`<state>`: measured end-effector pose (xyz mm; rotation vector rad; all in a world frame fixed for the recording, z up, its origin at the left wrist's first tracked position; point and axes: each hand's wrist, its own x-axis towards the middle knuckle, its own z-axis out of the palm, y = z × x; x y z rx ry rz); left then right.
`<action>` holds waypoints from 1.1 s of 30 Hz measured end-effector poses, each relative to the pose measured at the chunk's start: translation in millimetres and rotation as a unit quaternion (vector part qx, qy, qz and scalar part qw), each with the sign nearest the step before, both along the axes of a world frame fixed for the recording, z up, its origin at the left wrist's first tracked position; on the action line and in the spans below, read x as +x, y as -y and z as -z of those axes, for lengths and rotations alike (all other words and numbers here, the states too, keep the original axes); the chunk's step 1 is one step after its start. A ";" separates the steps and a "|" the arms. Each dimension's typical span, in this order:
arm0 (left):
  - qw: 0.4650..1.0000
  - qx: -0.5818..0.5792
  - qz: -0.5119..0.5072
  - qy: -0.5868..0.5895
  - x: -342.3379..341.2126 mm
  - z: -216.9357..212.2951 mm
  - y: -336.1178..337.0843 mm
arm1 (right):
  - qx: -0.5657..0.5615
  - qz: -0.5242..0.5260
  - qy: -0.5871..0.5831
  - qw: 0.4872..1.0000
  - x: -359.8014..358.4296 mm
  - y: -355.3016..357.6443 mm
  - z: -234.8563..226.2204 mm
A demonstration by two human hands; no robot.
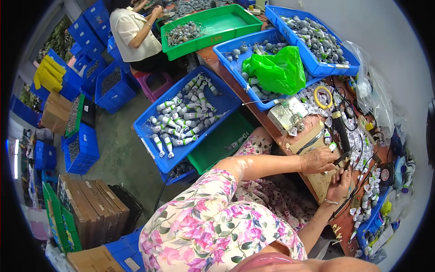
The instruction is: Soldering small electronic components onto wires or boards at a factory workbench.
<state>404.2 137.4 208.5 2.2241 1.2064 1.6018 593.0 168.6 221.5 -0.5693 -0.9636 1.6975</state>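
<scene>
My left hand reaches across to the brown workbench, its fingers curled down on a small dark part lying on a wooden board. Just below it, touching the same spot, is my right hand, which wears a thin bracelet; what its fingers hold is hidden. A black cylindrical hand tool lies just beyond the hands. Several small white and green pieces are scattered to the right of them.
To my left, a blue tray of white and green tubes rests over a green tray. Blue bins of grey parts, a green bag and a yellow tape ring crowd the bench. Another person sits beyond; crates and cardboard boxes fill the floor.
</scene>
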 end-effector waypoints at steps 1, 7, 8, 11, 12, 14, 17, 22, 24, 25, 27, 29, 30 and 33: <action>1.000 -0.013 -0.012 -0.005 1.4 -2.1 1.4 | -0.004 0.006 0.003 1.000 -0.7 2.0 2.8; 0.995 -0.086 -0.023 0.041 0.0 -11.4 9.5 | 0.153 0.059 0.341 0.925 -6.1 9.0 4.0; 0.991 -0.122 -0.005 0.060 3.0 -12.6 9.4 | 0.174 0.053 0.368 0.912 -8.1 8.7 1.9; 0.991 -0.057 0.094 0.071 8.2 -11.5 6.3 | 0.146 -0.001 0.382 0.913 -8.5 22.8 -1.9; 0.983 -0.087 0.131 0.098 10.9 -10.4 5.7 | 0.148 0.022 0.399 0.905 -13.3 25.8 -1.0; 0.991 -0.102 0.090 -0.003 11.3 -9.5 4.3 | 0.220 -0.006 0.468 0.856 0.4 32.1 -8.4; 0.993 -0.006 0.111 -0.047 4.9 -15.7 -3.6 | 0.219 0.005 0.434 0.874 16.3 37.1 -11.4; 0.996 -0.043 -0.005 -0.082 -25.3 -35.4 -18.3 | 0.045 0.004 0.364 0.930 66.5 37.2 -19.7; 0.985 -0.028 0.007 -0.172 -19.6 -34.3 -18.9 | 0.081 -0.015 0.413 0.907 79.3 38.9 -22.2; 0.985 -0.025 0.012 -0.173 -14.0 -31.9 -17.6 | 0.076 -0.010 0.411 0.908 82.4 40.0 -22.5; 0.972 -0.053 0.030 -0.228 -1.8 -25.5 -15.2 | 0.071 -0.039 0.426 0.901 86.5 42.7 -22.1; 0.967 -0.051 0.034 -0.247 7.1 -18.8 -14.6 | 0.117 -0.021 0.472 0.874 86.4 46.0 -18.4; 0.963 -0.053 0.031 -0.264 10.3 -15.5 -14.4 | 0.168 -0.006 0.520 0.837 85.1 48.4 -15.5; 0.960 -0.086 0.019 -0.267 12.3 -9.9 -16.3 | 0.226 0.006 0.569 0.791 80.0 50.2 -7.1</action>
